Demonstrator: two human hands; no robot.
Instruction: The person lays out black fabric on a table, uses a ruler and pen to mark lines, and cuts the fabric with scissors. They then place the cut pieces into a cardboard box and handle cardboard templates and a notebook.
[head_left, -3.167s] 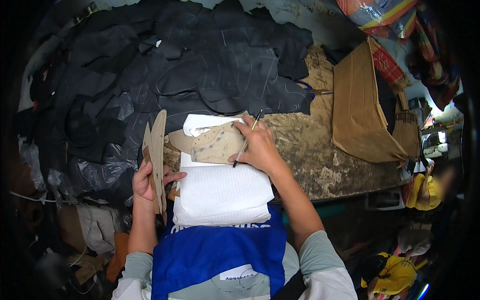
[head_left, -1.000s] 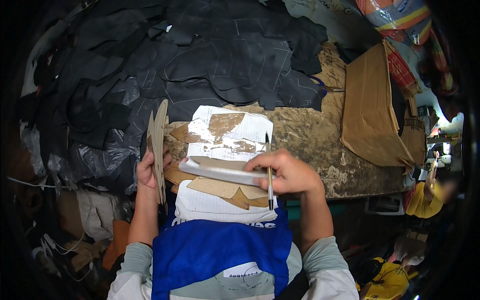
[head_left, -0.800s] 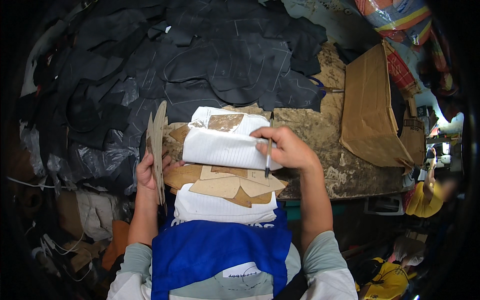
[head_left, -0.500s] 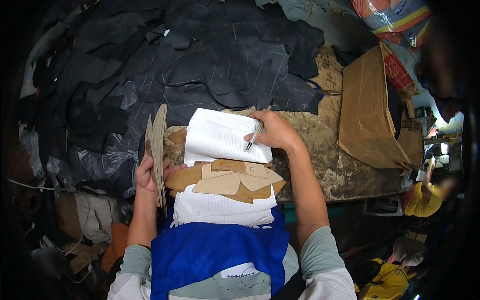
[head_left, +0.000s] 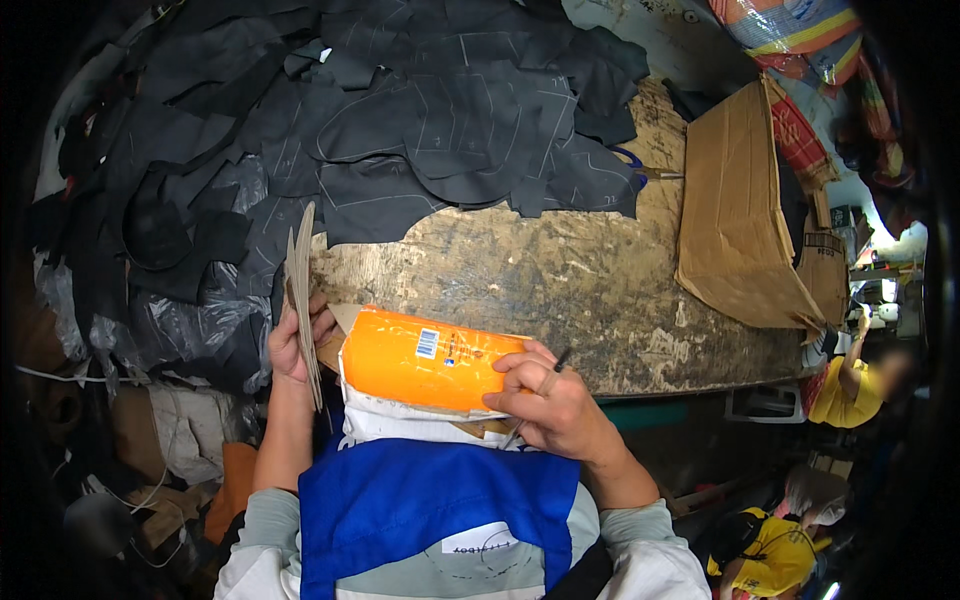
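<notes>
An orange-covered notebook lies shut at the table's near edge, over my blue apron, with white page edges showing along its near side. My right hand grips its right end, fingers bent over the cover. A dark pen also sticks out of that hand. My left hand is closed round a stack of thin cardboard pattern pieces, held upright on edge. A bit of brown cardboard juts from the notebook's far left corner; other pieces between its pages are mostly hidden.
Dark fabric or leather sheets with chalk outlines cover the far and left table. Blue-handled scissors lie by a cardboard box at right. Worn tabletop shows between. People in yellow shirts are at far right.
The open notebook has been folded shut over the cardboard pieces, its orange cover now up. My right hand has come nearer with it. The left hand still holds its stack.
</notes>
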